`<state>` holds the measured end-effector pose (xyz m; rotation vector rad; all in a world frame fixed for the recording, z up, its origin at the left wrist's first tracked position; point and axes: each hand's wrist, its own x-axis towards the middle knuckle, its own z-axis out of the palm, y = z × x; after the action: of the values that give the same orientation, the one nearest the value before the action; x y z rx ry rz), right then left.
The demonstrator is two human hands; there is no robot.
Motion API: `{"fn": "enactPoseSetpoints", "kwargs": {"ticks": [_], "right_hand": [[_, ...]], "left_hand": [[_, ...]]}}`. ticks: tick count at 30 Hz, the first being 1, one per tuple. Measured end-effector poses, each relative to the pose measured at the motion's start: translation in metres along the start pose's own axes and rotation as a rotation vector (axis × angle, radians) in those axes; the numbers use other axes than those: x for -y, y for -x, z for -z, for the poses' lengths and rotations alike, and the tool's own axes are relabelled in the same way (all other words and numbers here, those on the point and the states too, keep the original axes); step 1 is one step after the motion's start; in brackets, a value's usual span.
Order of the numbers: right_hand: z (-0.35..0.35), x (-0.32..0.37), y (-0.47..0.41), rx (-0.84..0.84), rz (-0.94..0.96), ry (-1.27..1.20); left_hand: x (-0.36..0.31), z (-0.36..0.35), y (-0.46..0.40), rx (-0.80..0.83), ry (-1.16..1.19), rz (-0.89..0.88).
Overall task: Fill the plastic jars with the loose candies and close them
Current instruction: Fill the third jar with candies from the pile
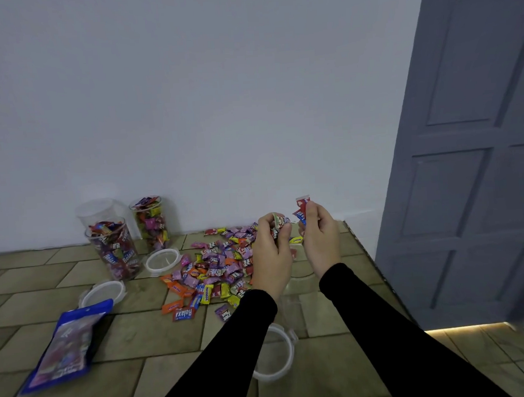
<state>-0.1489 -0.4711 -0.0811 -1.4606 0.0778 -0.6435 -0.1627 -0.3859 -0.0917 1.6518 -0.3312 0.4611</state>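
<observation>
Clear plastic, the empty jar [291,291] stood near the surface's right edge, half hidden under both wrists. Above it the left hand [271,253] clutched a bunch of candies [279,223], the right hand [320,240] pinching more. Overfull fists could spill wrappers past the mouth. Beyond lay the candy pile [215,265]; two filled jars [134,236] waited unlidded by the wall.

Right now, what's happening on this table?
A person is sorting wrapped candies into plastic jars. The left hand and the right hand each hold a few candies above the loose pile. Two filled jars stand open near the wall, with a third jar behind them. Lids lie loose on the table, and a blue candy bag lies to the left.
</observation>
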Motion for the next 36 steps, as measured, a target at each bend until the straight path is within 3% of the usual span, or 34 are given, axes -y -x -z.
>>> {"fn": "enactPoseSetpoints", "kwargs": {"ticks": [12,25,31,36], "right_hand": [[-0.001,-0.005,-0.004,-0.021,-0.072,-0.01],[0.0,-0.002,-0.003,-0.023,-0.077,0.005],[-0.001,0.002,-0.001,-0.023,-0.088,-0.048],[0.0,0.004,0.002,-0.011,-0.087,0.004]], "left_hand": [[-0.005,-0.001,0.001,-0.061,0.071,0.018],[0.014,0.002,0.001,0.04,0.076,0.002],[0.011,0.007,0.003,0.113,0.196,0.06],[0.014,0.008,0.011,-0.018,0.28,0.096]]}}
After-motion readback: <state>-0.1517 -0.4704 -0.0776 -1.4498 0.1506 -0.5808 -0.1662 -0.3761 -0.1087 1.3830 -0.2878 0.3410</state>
